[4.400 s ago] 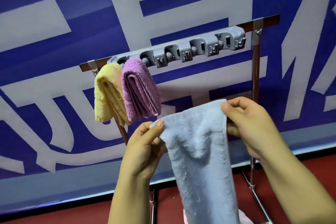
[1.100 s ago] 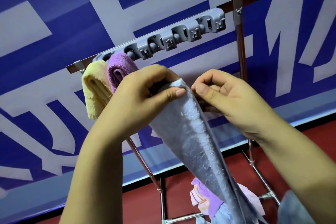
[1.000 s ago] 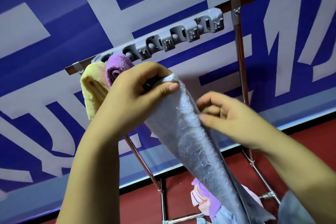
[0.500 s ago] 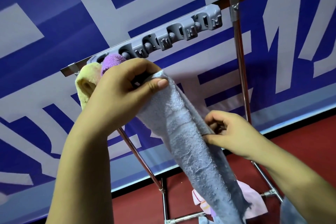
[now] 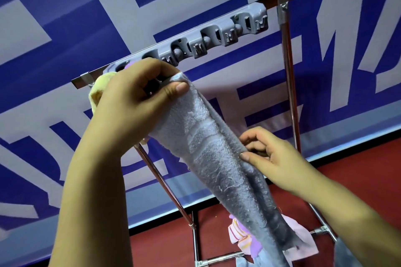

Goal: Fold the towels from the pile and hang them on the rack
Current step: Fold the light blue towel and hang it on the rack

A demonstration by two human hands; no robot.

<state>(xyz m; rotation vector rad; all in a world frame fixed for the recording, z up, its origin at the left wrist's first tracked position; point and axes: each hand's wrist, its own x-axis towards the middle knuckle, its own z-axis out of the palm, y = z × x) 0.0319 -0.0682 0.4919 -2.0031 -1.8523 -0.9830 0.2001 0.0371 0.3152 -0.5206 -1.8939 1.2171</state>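
A long grey-blue towel (image 5: 217, 158) hangs slanting down to the right. My left hand (image 5: 134, 102) pinches its top end right at the grey clip holder (image 5: 217, 34) on the rack's top bar. My right hand (image 5: 271, 158) pinches the towel's right edge about halfway down. A yellow towel (image 5: 97, 91) hangs at the bar's left end, mostly hidden behind my left hand. Only a sliver of a purple towel (image 5: 129, 64) shows above my knuckles. A pile of towels (image 5: 245, 243), pink and purple, lies low at the rack's base.
The metal rack has an upright pole (image 5: 290, 84) on the right, a slanted brace (image 5: 165, 184) and low crossbars (image 5: 225, 258). A blue and white banner (image 5: 65, 28) fills the wall behind. The floor (image 5: 358, 169) is red.
My left hand has lifted the towel's top end up to the clip holder, covering the purple towel. My right hand has slid from the top down the towel's edge to its middle.
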